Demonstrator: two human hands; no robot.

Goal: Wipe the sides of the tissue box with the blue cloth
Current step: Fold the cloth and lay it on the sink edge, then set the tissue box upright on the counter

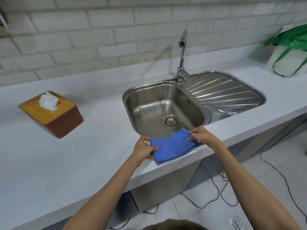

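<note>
The tissue box (54, 116) has a wooden top and brown sides, with a white tissue sticking out; it stands on the white counter at the left, well away from both hands. The folded blue cloth (172, 146) lies over the counter's front edge, just in front of the sink. My left hand (143, 149) pinches the cloth's left end. My right hand (201, 135) pinches its right end, slightly lifted.
A steel sink (141, 97) with a drainboard and a tap (182, 53) sits behind the cloth. A green and white bag (289, 52) stands at the far right of the white counter (83, 160). Black cables trail on the tiled floor below.
</note>
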